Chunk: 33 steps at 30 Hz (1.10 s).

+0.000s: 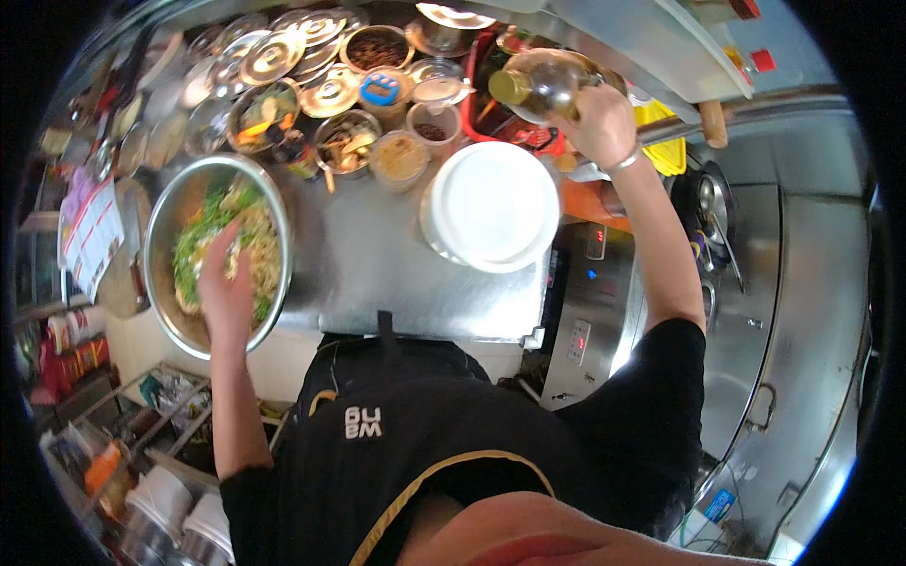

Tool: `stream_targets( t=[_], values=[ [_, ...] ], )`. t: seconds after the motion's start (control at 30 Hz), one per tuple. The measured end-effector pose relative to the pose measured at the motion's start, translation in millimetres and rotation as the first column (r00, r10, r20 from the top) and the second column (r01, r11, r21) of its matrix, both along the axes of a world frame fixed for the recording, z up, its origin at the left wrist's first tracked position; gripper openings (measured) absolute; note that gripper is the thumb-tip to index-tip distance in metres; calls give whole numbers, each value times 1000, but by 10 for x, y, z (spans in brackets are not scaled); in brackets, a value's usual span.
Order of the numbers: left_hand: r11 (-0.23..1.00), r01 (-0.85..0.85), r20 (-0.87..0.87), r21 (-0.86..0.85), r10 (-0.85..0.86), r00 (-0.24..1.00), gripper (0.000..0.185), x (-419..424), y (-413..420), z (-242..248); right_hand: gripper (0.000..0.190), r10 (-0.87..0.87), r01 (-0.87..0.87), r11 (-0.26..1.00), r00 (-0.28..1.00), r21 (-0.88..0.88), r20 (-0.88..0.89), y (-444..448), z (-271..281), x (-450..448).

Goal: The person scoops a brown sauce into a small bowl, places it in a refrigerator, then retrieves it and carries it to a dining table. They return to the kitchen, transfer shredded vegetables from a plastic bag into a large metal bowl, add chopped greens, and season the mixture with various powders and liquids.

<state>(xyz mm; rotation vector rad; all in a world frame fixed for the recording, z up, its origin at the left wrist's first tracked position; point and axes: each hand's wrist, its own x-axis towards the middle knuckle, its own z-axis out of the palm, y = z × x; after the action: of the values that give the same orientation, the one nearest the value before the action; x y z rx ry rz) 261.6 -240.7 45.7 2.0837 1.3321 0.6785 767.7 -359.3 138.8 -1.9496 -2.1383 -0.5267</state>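
A large stainless steel mixing bowl [280, 283] at the left holds chopped greens [219, 212] and a pale, shredded-looking food [262, 247]. Over the food hangs my left hand [225, 283], slightly blurred, its fingers apart; whether the fingertips touch the food is hard to see. My right hand [605, 127] grips a clear plastic bottle [559, 81] at the upper right. The bottle has a yellowish cap [509, 87] and is tilted with that end to the left. Just below it stands a white-lidded round tub [495, 205].
Steel pots of ingredients [263, 117], metal lids [272, 56] and a blue timer [379, 90] crowd the back of the steel worktop [368, 240]. A red bin [481, 92] sits behind the tub. Control panels [580, 339] face right. Shelving [166, 424] stands lower left.
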Motion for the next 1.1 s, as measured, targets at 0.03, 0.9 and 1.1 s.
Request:
stream_targets(
  t=[0.03,0.9,1.1],
  values=[
    [996,90,101,14,-91,991,39,166,40,71,29,46,-46,999,999,0,11,3,58,-159],
    [899,297,444,-321,-134,886,32,-1509,612,462,37,-36,22,828,999,-561,-14,865,-12,-4528],
    [811,443,117,-383,-434,893,32,-1576,1083,474,40,-67,107,691,994,-715,84,1104,-107,-4803]
  ],
)
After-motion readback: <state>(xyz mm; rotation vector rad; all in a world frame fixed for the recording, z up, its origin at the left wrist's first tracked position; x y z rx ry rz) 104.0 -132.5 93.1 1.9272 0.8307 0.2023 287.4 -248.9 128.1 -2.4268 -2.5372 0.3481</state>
